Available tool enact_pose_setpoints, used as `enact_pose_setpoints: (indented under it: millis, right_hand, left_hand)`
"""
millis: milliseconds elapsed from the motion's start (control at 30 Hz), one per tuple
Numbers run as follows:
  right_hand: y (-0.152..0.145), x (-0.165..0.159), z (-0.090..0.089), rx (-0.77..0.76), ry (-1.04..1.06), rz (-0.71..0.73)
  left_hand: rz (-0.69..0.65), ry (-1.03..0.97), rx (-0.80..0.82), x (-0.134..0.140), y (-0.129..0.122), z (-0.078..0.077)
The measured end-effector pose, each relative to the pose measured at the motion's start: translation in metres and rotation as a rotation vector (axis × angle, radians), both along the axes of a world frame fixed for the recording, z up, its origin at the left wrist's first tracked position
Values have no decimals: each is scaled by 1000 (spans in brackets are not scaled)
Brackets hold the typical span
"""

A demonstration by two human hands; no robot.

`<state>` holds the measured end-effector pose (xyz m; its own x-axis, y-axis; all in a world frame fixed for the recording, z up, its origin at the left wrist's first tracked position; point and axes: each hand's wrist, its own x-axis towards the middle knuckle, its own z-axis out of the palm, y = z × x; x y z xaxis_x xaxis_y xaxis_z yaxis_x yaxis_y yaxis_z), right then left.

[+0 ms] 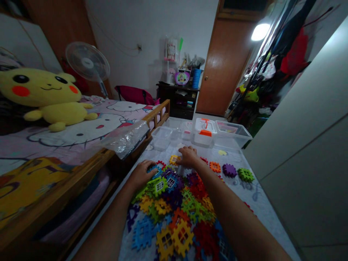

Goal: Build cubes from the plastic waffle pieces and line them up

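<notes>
My left hand (141, 174) rests at the far left edge of a heap of toothed plastic building tiles. Its thumb and fingers are apart, touching a blue tile (157, 172). Farther off, my right hand (188, 156) has curled fingers and its thumb at the edge of a yellow tile (174, 160); the palm hides part of the grip. Between my arms lie a lime tile with a white window (160, 186), a purple tile with a window (172, 182), orange-yellow tiles (182, 237) and a light blue tile (143, 232). My right forearm covers part of the heap.
An orange tile (215, 166), purple tiles (230, 170) and green tiles (245, 175) sit in a row at right. Behind stand clear plastic boxes (233, 132) and a lidded box with an orange handle (204, 127). A wooden bed rail (108, 159) runs along the left.
</notes>
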<state>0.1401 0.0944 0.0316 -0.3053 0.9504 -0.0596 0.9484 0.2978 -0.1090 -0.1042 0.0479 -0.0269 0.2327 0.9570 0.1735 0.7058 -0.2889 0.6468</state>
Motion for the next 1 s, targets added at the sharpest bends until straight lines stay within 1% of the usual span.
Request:
enact_pose_setpoints:
  millis: [167,300,400,500,567,667,767,833,867,933,1000]
  right_hand:
    - [-3,-18,-14,0,-9,14]
    - [-2,-21,-18,7,-2,24]
    - [-4,-17,-12,13,11,30]
    - [-17,-9,3,41,41,50]
    - [-35,1,15,65,66,77]
    - [-75,22,31,85,102,146]
    - [-122,50,35,122,207,212]
    - [-149,73,32,123,257,214]
    - [-160,85,28,147,280,188]
    - [-173,110,17,173,304,101]
    - [-178,134,3,243,332,13]
  left_hand:
    - [10,-16,-6,1,-1,2]
    - [9,-22,-14,2,-1,2]
    - [7,-21,-31,2,0,1]
    - [20,-8,-48,2,0,1]
    - [33,-3,-43,1,0,0]
    - [42,3,-40,1,0,-1]
    - [38,8,-45,0,0,-1]
    - [34,6,-54,-1,0,0]
    - [34,4,-60,-1,0,0]
    - [41,2,-68,0,0,1]
    - [48,7,-65,0,-1,2]
